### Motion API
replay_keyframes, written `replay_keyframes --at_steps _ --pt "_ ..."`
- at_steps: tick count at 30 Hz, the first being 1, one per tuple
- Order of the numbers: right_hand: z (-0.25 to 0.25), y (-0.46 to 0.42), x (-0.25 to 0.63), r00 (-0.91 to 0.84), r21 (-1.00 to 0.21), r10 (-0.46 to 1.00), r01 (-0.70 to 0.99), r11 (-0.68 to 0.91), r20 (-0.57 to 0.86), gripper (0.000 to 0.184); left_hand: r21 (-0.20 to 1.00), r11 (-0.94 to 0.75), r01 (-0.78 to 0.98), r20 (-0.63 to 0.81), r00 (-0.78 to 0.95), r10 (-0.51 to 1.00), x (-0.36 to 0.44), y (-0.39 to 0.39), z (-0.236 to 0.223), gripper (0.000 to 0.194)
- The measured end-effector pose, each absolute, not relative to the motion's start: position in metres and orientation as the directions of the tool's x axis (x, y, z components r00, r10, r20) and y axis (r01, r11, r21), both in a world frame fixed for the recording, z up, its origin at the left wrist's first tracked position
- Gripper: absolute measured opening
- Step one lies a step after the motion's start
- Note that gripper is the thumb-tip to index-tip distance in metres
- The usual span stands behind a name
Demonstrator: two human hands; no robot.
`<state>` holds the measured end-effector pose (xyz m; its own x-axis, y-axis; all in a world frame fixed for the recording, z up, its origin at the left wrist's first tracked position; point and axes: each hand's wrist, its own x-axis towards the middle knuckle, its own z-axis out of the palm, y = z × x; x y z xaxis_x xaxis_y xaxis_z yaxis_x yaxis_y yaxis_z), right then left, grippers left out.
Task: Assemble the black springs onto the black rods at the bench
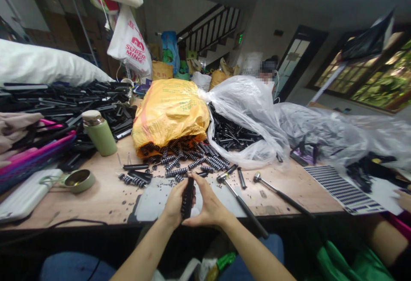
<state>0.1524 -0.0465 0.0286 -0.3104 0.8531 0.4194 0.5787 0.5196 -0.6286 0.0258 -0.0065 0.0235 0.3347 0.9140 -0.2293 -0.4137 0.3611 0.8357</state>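
My left hand [174, 204] is closed around the side of a long black plastic piece [187, 199] with a ridged edge, held above a grey mat [154, 197] at the table's front. My right hand [209, 204] spans the same piece, fingertips at its far end and thumb at its near end. Just beyond the hands lie many black-and-white ridged rods [176, 172], spilling from a yellow sack [170, 109]. A hammer [242, 204] rests on the right part of the mat, its handle past the table edge.
A second hammer [282, 195] lies farther right, near a striped sheet [343, 189]. Behind is a clear plastic bag [250, 105] of black parts. A green flask [99, 133], a cup [78, 181] and a white power bank [27, 195] stand left. Another person's arm [387, 238] is at right.
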Motion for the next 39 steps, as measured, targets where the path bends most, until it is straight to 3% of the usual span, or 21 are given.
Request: replay_keyframes --at_steps 4,11,15,23,25,27,29,31,33,36,37,39 --pt "0.023 -0.048 0.150 -0.285 -0.582 0.843 0.621 0.525 0.457 0.108 0.839 0.352 -0.416 -0.224 0.327 0.918 0.032 -0.012 0.027 0.030" --pt "0.022 -0.055 0.156 -0.219 -0.609 0.866 0.634 0.477 0.450 0.113 0.907 0.263 -0.329 -0.168 0.290 0.942 0.037 -0.016 0.024 0.052" --pt "0.020 -0.058 0.160 -0.218 -0.615 0.857 0.616 0.492 0.467 0.108 0.912 0.268 -0.311 -0.167 0.315 0.934 0.041 -0.020 0.025 0.049" --pt "0.010 -0.061 0.164 -0.112 -0.624 0.897 0.681 0.382 0.427 0.104 0.879 0.424 -0.218 -0.316 0.401 0.860 0.048 -0.012 0.017 0.036" --pt "-0.001 -0.062 0.162 -0.049 -0.594 0.902 0.738 0.322 0.428 0.101 0.955 0.276 -0.110 -0.213 0.394 0.894 0.050 -0.012 0.004 0.036" --pt "-0.015 -0.064 0.161 0.029 -0.549 0.904 0.802 0.233 0.426 0.095 0.995 -0.068 0.074 0.035 0.381 0.924 0.052 -0.014 -0.014 0.037" --pt "-0.028 -0.067 0.164 0.060 -0.497 0.915 0.853 0.161 0.399 0.086 0.859 -0.439 0.264 0.305 0.425 0.852 0.053 -0.017 -0.035 0.038" --pt "-0.036 -0.072 0.176 0.070 -0.428 0.931 0.898 0.097 0.357 0.079 0.666 -0.652 0.362 0.439 0.517 0.735 0.051 -0.018 -0.052 0.037" --pt "-0.037 -0.078 0.197 0.186 -0.324 0.928 0.943 -0.077 0.322 0.063 0.500 -0.770 0.395 0.479 0.615 0.626 0.046 -0.018 -0.062 0.040" --pt "-0.027 -0.088 0.231 0.417 -0.144 0.871 0.909 -0.392 0.261 0.018 0.279 -0.858 0.431 0.467 0.720 0.514 0.034 -0.014 -0.062 0.044" --pt "-0.022 -0.093 0.240 0.448 -0.112 0.864 0.894 -0.434 0.230 0.012 0.222 -0.868 0.444 0.458 0.739 0.495 0.030 -0.013 -0.060 0.043" --pt "-0.015 -0.103 0.248 0.442 -0.112 0.881 0.896 -0.429 0.167 0.017 0.145 -0.867 0.477 0.443 0.752 0.488 0.025 -0.011 -0.055 0.042"
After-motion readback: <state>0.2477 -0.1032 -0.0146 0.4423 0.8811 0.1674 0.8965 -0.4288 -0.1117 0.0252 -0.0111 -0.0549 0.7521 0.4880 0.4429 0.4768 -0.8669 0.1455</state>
